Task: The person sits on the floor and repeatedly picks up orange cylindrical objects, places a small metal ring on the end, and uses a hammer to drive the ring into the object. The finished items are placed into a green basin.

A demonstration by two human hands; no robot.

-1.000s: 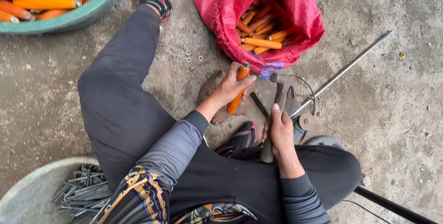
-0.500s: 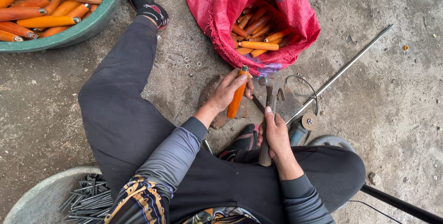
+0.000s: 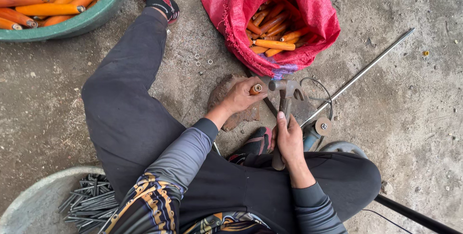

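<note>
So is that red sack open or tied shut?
Open. The sack's mouth gapes toward the person, and the orange handles heaped inside show through it. No tie is visible.

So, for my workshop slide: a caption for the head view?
Left hand steadies an orange handle; right hand grips a hammer.

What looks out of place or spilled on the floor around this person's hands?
A few small metal rings lie loose on the concrete floor, scattered beside the left leg rather than in any container. Otherwise nothing stands out: the left hand holds an orange handle upright, and the right hand holds a hammer.
</note>
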